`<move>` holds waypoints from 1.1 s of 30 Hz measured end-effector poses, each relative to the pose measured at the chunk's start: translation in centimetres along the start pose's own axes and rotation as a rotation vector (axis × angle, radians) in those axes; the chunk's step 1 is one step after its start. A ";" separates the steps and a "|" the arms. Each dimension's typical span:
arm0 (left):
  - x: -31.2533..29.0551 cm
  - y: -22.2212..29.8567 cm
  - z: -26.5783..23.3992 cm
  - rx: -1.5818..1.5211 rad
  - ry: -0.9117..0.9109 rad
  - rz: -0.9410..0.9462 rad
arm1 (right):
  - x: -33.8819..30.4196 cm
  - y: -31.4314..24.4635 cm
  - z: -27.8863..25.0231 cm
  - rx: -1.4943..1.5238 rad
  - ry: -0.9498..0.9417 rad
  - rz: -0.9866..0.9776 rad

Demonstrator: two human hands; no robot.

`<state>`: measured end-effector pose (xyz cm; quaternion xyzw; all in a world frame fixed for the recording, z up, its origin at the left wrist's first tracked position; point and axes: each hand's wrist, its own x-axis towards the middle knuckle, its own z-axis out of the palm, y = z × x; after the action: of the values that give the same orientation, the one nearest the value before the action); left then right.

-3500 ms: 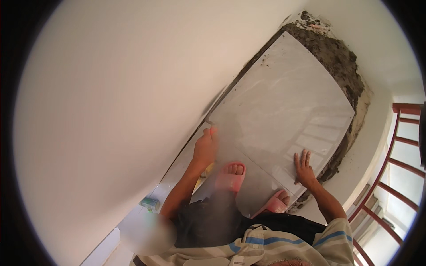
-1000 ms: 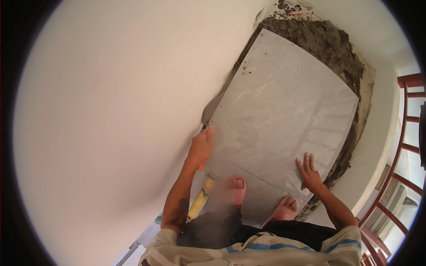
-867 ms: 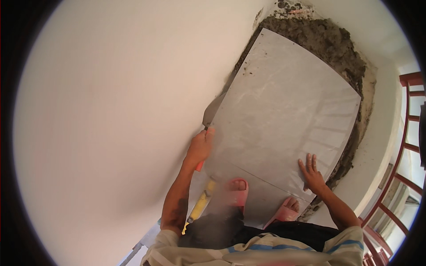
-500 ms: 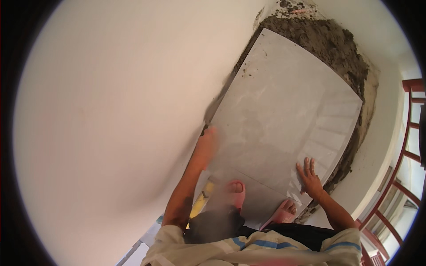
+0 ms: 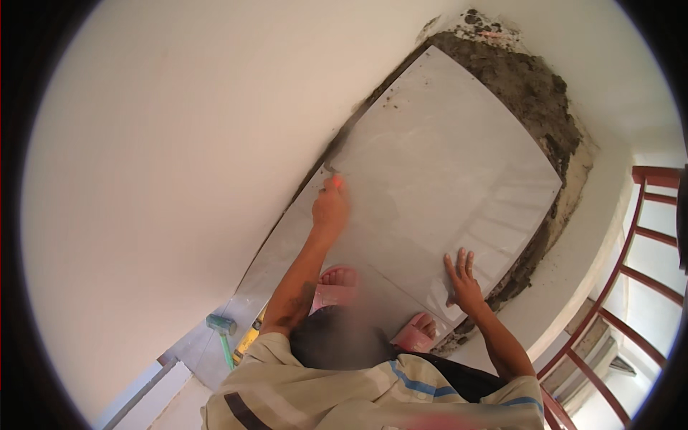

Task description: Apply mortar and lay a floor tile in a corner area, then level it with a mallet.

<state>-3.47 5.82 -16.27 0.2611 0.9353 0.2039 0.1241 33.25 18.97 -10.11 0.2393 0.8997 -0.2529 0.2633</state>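
Note:
A large grey floor tile lies bedded on dark wet mortar, which shows along its far and right edges. My left hand is closed round a small orange-handled tool at the tile's left edge, beside the wall. The tool's dark tip meets the mortar-filled gap there; its exact shape is hard to make out. My right hand rests on the near right part of the tile with fingers spread.
A white wall rises along the left. Red railings stand at the right beyond a curved white ledge. Behind my left arm lie a green-handled mallet and a yellow tool. My feet wear pink slippers.
My left hand has moved farther up along the tile's left edge, and its tool now shows. The view has turned, bringing the mallet into sight. My right hand stays on the tile.

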 end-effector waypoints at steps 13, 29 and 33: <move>5.2 3.8 1.9 -0.021 0.030 0.069 | 0.0 0.6 -0.6 0.040 0.026 0.020; 26.1 30.6 0.8 -0.336 0.205 0.726 | 1.2 2.0 0.9 0.037 0.037 -0.063; 24.3 38.8 3.1 -0.412 -0.191 0.559 | 0.7 3.1 1.0 0.032 0.045 -0.011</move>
<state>-5.67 50.18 -4.75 0.4942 0.7514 0.3886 0.2006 34.84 20.93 -12.29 0.2441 0.9026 -0.2634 0.2376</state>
